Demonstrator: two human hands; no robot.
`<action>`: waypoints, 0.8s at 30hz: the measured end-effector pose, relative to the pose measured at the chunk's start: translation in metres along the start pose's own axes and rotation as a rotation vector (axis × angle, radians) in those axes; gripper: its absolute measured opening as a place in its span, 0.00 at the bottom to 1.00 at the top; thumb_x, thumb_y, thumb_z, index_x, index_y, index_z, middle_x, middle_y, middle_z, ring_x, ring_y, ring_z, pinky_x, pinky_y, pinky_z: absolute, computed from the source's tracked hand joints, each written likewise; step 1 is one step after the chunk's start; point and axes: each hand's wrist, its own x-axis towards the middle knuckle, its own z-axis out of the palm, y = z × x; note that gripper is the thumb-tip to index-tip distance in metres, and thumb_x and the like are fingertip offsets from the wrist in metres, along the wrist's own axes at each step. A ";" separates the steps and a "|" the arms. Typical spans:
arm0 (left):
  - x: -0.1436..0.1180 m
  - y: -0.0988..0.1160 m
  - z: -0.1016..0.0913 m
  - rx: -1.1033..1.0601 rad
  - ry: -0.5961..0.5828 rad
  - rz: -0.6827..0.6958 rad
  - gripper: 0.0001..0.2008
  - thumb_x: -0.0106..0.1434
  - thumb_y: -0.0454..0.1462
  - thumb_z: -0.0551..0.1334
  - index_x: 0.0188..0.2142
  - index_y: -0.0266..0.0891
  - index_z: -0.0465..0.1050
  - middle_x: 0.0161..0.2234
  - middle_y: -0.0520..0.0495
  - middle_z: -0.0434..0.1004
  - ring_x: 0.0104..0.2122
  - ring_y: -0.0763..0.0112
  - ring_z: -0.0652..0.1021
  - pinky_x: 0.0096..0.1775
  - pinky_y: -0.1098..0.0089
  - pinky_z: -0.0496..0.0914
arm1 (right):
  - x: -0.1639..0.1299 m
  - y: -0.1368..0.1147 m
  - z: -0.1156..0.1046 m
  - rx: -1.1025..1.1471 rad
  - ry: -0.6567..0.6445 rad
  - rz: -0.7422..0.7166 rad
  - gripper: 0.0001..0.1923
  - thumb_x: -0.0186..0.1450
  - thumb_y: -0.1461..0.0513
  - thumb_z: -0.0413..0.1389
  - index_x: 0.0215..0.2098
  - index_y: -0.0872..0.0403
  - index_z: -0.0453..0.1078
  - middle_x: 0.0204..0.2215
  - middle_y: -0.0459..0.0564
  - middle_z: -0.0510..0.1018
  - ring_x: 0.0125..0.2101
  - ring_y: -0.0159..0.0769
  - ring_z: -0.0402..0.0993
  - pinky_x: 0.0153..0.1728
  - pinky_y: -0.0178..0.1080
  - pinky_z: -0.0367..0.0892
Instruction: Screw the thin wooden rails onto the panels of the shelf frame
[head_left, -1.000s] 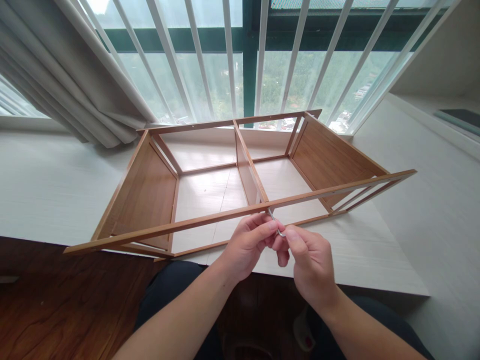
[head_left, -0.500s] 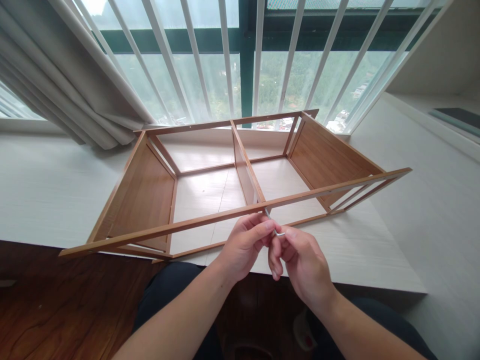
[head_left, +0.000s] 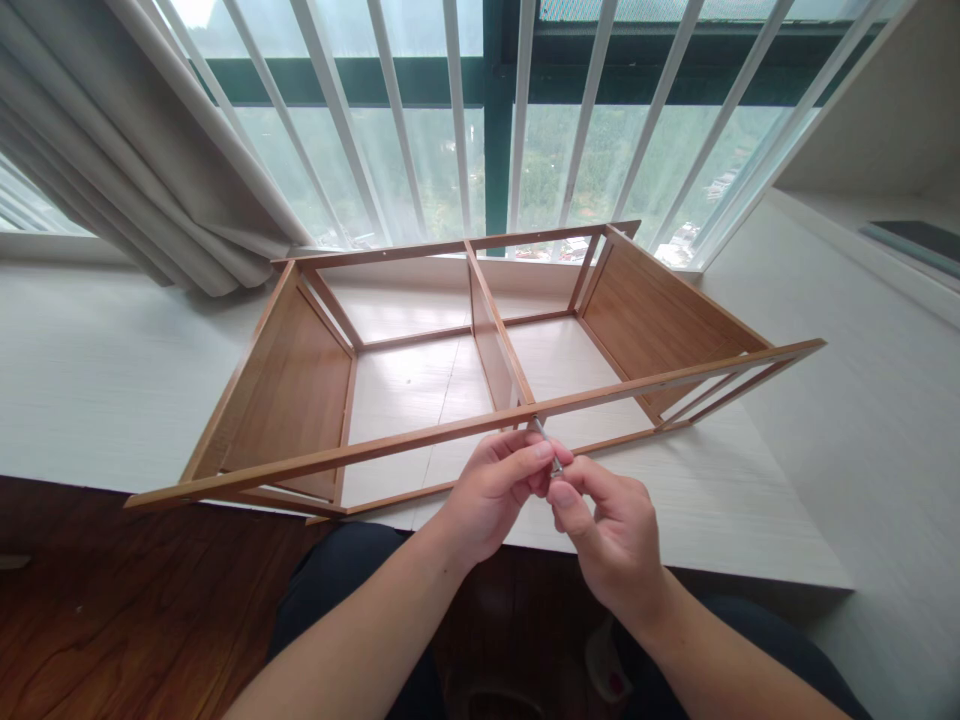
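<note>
A thin metal Allen key (head_left: pixel 545 434) slants down from the front rail of a brown wooden frame (head_left: pixel 420 437), close to where the middle divider (head_left: pixel 495 325) meets that rail. My left hand (head_left: pixel 499 485) pinches the key's long shaft between thumb and fingers. At the key's lower, bent end, my right hand (head_left: pixel 611 520) is closed, thumb and forefinger together on the short arm. Whatever the key's far tip sits in is too small to make out. The frame has a solid panel at each end and open bays between.
The frame rests on a white ledge (head_left: pixel 757 500) below a barred window (head_left: pixel 420 160). A grey curtain (head_left: pixel 157 150) hangs at the left, and a pale wall (head_left: pixel 862 400) rises at the right. Dark wooden floor (head_left: pixel 112 600) lies below the ledge.
My right hand's fingers have closed in on the key's bent end, and the short arm has turned from pointing right. My left hand keeps its pinch; the frame has barely shifted in view.
</note>
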 end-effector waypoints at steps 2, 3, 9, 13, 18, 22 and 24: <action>0.000 0.000 0.000 0.007 0.001 0.011 0.12 0.58 0.42 0.72 0.30 0.34 0.80 0.25 0.46 0.77 0.26 0.69 0.75 0.34 0.66 0.72 | 0.001 0.000 0.000 -0.035 0.013 -0.020 0.18 0.71 0.57 0.54 0.24 0.52 0.66 0.18 0.42 0.65 0.19 0.29 0.62 0.24 0.34 0.59; 0.000 0.000 0.000 0.009 0.000 0.017 0.11 0.58 0.42 0.72 0.30 0.34 0.80 0.26 0.46 0.77 0.26 0.69 0.76 0.35 0.66 0.71 | 0.002 0.000 0.000 -0.048 0.017 -0.030 0.17 0.71 0.58 0.54 0.24 0.52 0.67 0.18 0.42 0.66 0.19 0.29 0.63 0.24 0.34 0.59; -0.001 0.001 0.001 -0.001 -0.009 0.030 0.09 0.61 0.41 0.70 0.32 0.35 0.81 0.26 0.48 0.78 0.28 0.68 0.78 0.35 0.67 0.69 | 0.005 -0.001 0.000 -0.129 0.039 -0.101 0.14 0.71 0.60 0.55 0.26 0.52 0.68 0.19 0.43 0.69 0.20 0.29 0.63 0.24 0.34 0.60; -0.001 0.002 0.002 -0.003 -0.004 0.032 0.09 0.60 0.41 0.71 0.31 0.35 0.80 0.26 0.48 0.78 0.28 0.68 0.78 0.34 0.68 0.68 | 0.007 0.000 0.000 -0.184 0.060 -0.148 0.15 0.71 0.60 0.55 0.25 0.52 0.67 0.18 0.42 0.66 0.19 0.29 0.62 0.24 0.34 0.59; 0.001 0.002 0.001 -0.006 0.054 0.048 0.10 0.57 0.40 0.73 0.31 0.35 0.80 0.27 0.49 0.77 0.28 0.71 0.76 0.34 0.69 0.67 | 0.008 0.003 0.000 -0.286 0.088 -0.193 0.11 0.71 0.60 0.56 0.29 0.52 0.69 0.19 0.43 0.70 0.20 0.30 0.64 0.26 0.35 0.60; 0.001 0.001 0.000 -0.009 0.066 0.057 0.10 0.56 0.40 0.74 0.31 0.35 0.80 0.27 0.49 0.77 0.28 0.72 0.75 0.34 0.70 0.67 | 0.011 0.003 0.000 -0.369 0.129 -0.257 0.10 0.70 0.61 0.57 0.30 0.52 0.68 0.19 0.42 0.69 0.20 0.29 0.63 0.26 0.35 0.60; 0.001 0.000 0.000 -0.009 0.071 0.062 0.09 0.57 0.40 0.74 0.31 0.35 0.80 0.27 0.49 0.77 0.28 0.72 0.76 0.34 0.70 0.67 | 0.013 0.001 0.001 -0.395 0.146 -0.300 0.10 0.69 0.62 0.57 0.29 0.52 0.67 0.18 0.41 0.68 0.20 0.29 0.63 0.26 0.35 0.59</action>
